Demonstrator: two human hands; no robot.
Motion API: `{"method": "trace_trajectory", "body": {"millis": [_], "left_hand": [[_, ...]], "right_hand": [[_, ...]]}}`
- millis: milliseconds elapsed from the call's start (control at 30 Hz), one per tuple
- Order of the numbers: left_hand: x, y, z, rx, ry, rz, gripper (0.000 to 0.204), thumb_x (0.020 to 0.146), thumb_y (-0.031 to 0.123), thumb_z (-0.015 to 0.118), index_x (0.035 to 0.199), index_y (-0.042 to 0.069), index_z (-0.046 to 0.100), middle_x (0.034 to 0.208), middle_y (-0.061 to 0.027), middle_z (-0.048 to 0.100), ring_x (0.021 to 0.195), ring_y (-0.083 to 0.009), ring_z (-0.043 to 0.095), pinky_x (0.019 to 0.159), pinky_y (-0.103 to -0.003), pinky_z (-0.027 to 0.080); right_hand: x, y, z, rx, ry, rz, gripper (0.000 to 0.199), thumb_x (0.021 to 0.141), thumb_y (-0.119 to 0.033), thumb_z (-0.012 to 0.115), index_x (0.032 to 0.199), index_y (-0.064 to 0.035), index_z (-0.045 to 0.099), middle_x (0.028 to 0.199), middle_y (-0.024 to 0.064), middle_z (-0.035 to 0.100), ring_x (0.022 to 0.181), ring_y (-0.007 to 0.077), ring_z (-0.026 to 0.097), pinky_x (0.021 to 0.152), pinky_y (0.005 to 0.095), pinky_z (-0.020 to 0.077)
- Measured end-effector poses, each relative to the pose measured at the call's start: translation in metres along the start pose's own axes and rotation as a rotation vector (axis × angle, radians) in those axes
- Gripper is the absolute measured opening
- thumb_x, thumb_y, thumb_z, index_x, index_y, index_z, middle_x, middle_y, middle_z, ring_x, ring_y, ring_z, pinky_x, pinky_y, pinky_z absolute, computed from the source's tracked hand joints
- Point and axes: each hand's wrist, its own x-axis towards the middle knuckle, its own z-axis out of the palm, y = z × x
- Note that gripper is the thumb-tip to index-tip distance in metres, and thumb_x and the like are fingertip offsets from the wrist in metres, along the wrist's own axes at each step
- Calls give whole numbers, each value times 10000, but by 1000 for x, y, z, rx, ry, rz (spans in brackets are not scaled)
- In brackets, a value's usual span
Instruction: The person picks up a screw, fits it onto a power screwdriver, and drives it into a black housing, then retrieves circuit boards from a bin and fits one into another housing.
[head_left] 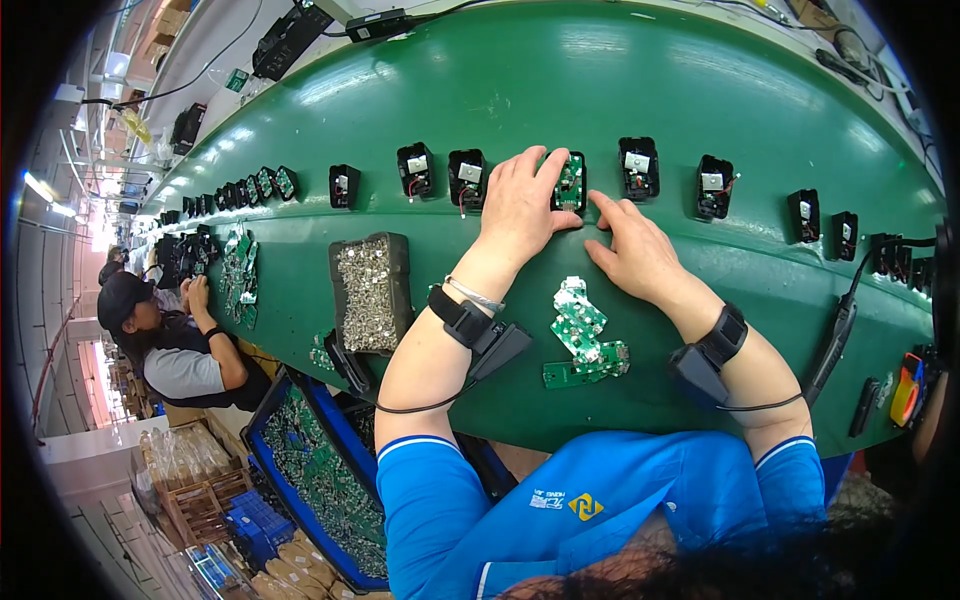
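The light, brittle green circuit board point(570, 183) in its black housing point(578, 160) is pressed, apparently not gripped, by left hand point(522, 207) and right hand point(638, 252) fingertips, best handled by the edges.

A row of housings point(470, 178) runs across the tabletop point(700, 80) from nine to three o'clock. Both hands rest on the middle housing point(570, 183) at twelve. A pile of circuit boards point(585, 335) lies at six, a tray of small parts point(372, 292) at eight.
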Motion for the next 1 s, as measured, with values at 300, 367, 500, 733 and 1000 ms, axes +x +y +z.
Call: {"method": "trace_trajectory", "body": {"millis": [300, 367, 500, 733, 1000], "left_hand": [[0, -8, -7, -136, -65, -29, 622, 562, 197, 712, 1122, 119, 453, 1116, -170, 430, 964, -312, 467, 814, -383, 384], [-1, -6, -5, -109, -62, -38, 611, 561, 199, 711, 1113, 127, 458, 1103, -164, 439, 958, -308, 470, 810, -382, 384], [-2, -4, -8, -5, -33, -7, 579, 560, 214, 709, 1077, 120, 467, 1056, -143, 468, 939, -293, 480, 798, -378, 383], [-3, 5, -9, 178, 12, 15, 590, 550, 256, 711, 1043, 51, 460, 1014, -121, 482, 916, -258, 485, 803, -360, 371], [0, 7, -11, 128, -50, 7, 569, 539, 194, 713, 1012, 19, 450, 955, -95, 478, 887, -234, 490, 769, -331, 390]], "right_hand": [[2, 0, -2, -9, -18, 7, 577, 699, -161, 574, 1213, -86, 324, 865, 94, 488, 651, 214, 518, 621, 340, 424], [3, -1, -3, -23, -22, 12, 583, 700, -163, 573, 1218, -88, 317, 864, 94, 487, 651, 214, 519, 621, 340, 425], [3, -4, -5, -34, -36, 24, 598, 704, -162, 565, 1237, -124, 296, 858, 97, 485, 735, 242, 524, 661, 348, 424], [6, -3, -7, -76, -73, 38, 616, 706, -171, 561, 1252, -172, 276, 859, 97, 486, 805, 266, 517, 696, 357, 423], [8, -3, -8, -112, -107, 7, 596, 719, -183, 551, 1251, -217, 284, 880, 100, 467, 800, 265, 514, 698, 355, 422]]}}
